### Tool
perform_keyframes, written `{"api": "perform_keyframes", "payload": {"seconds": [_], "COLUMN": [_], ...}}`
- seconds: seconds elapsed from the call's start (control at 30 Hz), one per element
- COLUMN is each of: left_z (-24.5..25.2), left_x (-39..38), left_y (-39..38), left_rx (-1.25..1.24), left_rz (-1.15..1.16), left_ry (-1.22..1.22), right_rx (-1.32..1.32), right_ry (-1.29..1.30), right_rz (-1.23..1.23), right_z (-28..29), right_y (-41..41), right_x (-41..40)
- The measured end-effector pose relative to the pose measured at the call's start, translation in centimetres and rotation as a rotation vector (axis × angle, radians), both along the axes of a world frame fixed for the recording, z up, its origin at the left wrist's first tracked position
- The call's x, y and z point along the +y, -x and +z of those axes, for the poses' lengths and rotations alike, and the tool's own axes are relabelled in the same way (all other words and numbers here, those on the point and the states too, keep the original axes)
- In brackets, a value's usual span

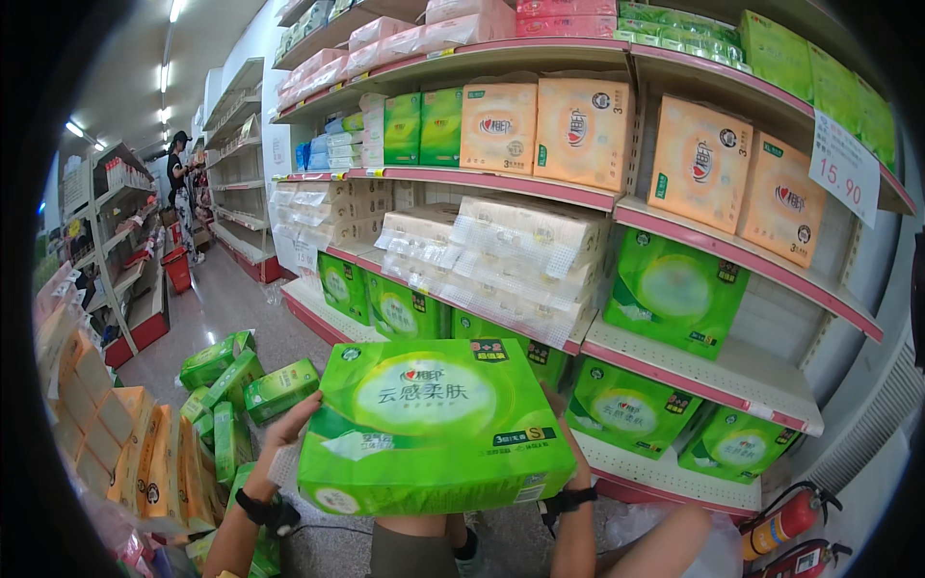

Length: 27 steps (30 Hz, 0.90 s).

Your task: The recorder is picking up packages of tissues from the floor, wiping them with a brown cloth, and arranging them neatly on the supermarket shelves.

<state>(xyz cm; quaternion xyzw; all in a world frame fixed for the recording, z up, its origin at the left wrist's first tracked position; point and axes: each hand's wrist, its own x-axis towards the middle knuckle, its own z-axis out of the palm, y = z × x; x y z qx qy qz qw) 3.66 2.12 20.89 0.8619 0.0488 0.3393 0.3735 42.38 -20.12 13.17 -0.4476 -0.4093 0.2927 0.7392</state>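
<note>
Between both hands, in front of the lap, is a large green plastic-wrapped tissue multipack (426, 426), its printed face turned up. My left hand (293, 423) grips its left edge; my right hand (567, 426) holds the right edge, its fingers partly hidden behind the pack. Beyond it, similar green packs (625, 408) stand on the bottom shelf, and another green pack (676, 292) stands on the shelf above. White wrapped tissue bundles (520, 246) are stacked on the middle shelf. Orange tissue packs (582, 134) stand higher up.
Loose green packs (231, 441) lie on the floor at the left, beside orange packs (159, 462). Red fire extinguishers (784, 520) stand at the lower right. A person (178, 188) stands farther down the aisle near a red basket (176, 270). Metal shelving (119, 253) lines the left side.
</note>
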Motion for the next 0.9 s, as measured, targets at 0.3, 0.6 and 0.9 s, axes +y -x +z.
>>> {"api": "perform_keyframes", "payload": {"seconds": [0.3, 0.6, 0.9], "left_z": [-0.4, 2.3, -3.4], "left_x": [-3.7, -7.7, -2.9], "left_y": [0.0, -0.8, -2.9], "left_rx": [-0.500, 0.020, -0.164], "left_rz": [-0.071, 0.078, -0.182], "left_ry": [1.241, 0.694, 0.876], "right_rx": [-0.286, -1.299, -1.387], "right_ry": [0.293, 0.473, 0.246], "right_rz": [-0.319, -0.123, -0.281], "right_z": [13.0, 14.3, 12.2], "right_y": [7.5, 22.4, 23.1], "right_x": [-5.5, -1.3, -1.5]}}
